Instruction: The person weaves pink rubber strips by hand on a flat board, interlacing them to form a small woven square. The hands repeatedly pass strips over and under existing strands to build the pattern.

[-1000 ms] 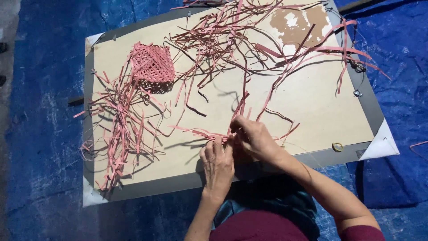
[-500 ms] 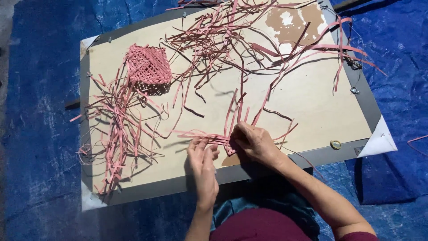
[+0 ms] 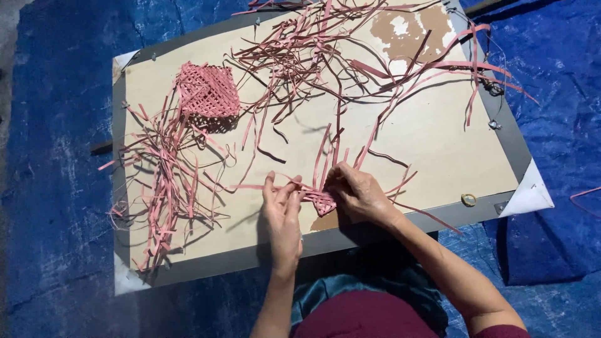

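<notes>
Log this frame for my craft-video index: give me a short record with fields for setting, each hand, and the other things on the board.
setting: pale board with grey edge, lying on a blue tarp
left hand: fingers on pink strips beside a small woven piece
right hand: pressing down that woven piece
finished work: pink woven square, upper left of board
loose material: tangled pink strips at left, more strips along the top
small item: ring near the board's lower right corner

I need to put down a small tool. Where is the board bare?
Barest: the board right of the right hand, toward the ring. A smaller patch lies between the woven square and the hands. Crowded: the left strip pile and top tangle.
</notes>
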